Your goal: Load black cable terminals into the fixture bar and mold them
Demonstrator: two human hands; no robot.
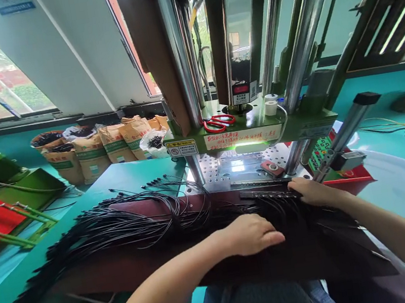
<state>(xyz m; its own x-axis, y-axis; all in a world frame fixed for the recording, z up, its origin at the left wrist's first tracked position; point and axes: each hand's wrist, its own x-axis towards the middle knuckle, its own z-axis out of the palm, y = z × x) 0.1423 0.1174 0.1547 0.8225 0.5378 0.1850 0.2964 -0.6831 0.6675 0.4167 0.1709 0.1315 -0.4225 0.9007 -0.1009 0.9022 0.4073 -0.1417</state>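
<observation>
Several thin black cables [122, 228] lie in a long bundle across a dark red board, their thicker ends fanned out to the left. In front of the press, a narrow metal bar [261, 194] holds a row of cable ends, and their cables hang down towards me. My right hand [311, 190] is closed on the right end of this bar, fingertips pressed to it. Lower and to the left, my left hand [256, 233] is curled above the board, close to the hanging cables. Its thumb points right, and its fingertips are hidden beneath the hand.
The green press [301, 123] stands ahead with upright steel columns. Red-handled scissors [219, 122] and a white roll [271, 107] rest on its ledge. A small reddish block [272, 167] sits on the perforated plate [209, 168]. Paper sacks [93, 151] stand back left; a control box [322, 158] is right.
</observation>
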